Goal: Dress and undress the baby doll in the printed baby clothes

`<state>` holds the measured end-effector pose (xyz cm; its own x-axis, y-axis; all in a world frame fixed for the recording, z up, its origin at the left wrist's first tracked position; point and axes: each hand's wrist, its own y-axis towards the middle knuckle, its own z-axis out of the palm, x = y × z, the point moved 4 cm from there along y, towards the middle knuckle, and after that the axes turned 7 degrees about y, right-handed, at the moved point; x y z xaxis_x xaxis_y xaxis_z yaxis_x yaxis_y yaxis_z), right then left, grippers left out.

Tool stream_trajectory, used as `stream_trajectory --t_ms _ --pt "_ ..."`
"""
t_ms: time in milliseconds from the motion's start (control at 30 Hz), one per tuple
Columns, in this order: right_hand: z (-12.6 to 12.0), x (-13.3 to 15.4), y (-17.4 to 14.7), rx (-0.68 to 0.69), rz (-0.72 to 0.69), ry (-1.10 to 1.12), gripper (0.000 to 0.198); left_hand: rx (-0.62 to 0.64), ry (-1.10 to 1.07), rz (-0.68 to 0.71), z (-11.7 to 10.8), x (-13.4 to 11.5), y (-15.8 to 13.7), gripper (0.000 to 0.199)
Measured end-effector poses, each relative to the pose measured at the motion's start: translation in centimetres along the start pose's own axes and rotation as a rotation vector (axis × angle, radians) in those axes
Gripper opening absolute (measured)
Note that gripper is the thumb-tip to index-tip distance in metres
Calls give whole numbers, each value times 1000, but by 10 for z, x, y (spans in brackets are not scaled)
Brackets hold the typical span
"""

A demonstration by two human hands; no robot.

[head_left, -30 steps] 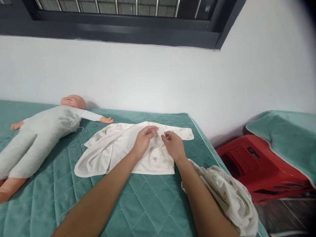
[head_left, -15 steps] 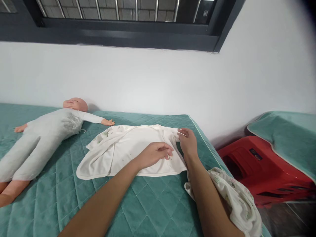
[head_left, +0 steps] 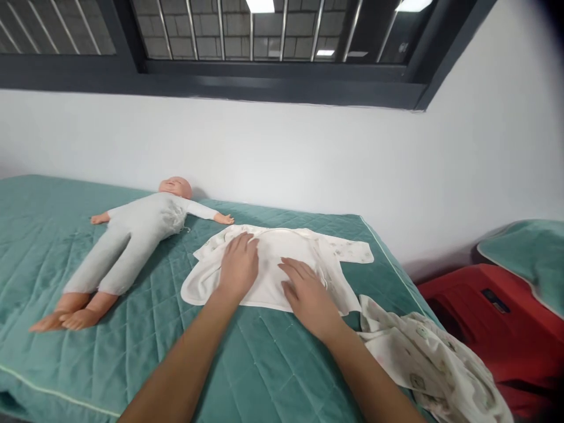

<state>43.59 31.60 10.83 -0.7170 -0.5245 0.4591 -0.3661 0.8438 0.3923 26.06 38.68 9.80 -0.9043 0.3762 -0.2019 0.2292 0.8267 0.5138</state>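
Note:
A white baby shirt (head_left: 273, 258) with small green prints lies spread on the teal quilted bed cover (head_left: 88, 364). My left hand (head_left: 238, 265) rests flat on the shirt's left half, fingers apart and pointing away from me. My right hand (head_left: 306, 292) lies flat on its lower right part, fingers apart. Neither hand grips the cloth. One sleeve (head_left: 352, 251) sticks out to the right. A baby doll (head_left: 132, 235) in a pale grey suit lies on its back to the left of the shirt, arms out.
A second crumpled printed white garment (head_left: 432, 358) lies at the bed's right edge under my right forearm. Beyond the edge stands a red plastic object (head_left: 493, 317) with a teal cover (head_left: 529, 252) behind it. A white wall and a barred window (head_left: 264, 29) are behind the bed.
Both hands let go of the shirt's front and now press flat on it. The right sleeve is laid out to the side. The view has shifted, showing the doll's whole body.

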Motion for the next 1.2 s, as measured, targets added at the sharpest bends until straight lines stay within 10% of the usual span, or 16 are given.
stream_trajectory --t_ms 133,300,567,733,1033,1200 --pt "26 6 5 105 -17 16 38 -137 -11 -335 -29 81 -37 33" --pt "39 7 41 62 198 -25 31 82 -67 -585 -33 143 -56 47" --pt "86 11 134 18 483 120 45 145 -201 -617 -28 146 -34 32" --pt "92 6 136 32 473 217 26 22 -335 -666 -26 159 -28 31" --pt "94 -5 138 -45 597 380 35 178 -256 -626 -22 145 -21 34" --pt "95 -12 135 -155 652 503 11 -54 -431 -579 -22 154 -16 27"
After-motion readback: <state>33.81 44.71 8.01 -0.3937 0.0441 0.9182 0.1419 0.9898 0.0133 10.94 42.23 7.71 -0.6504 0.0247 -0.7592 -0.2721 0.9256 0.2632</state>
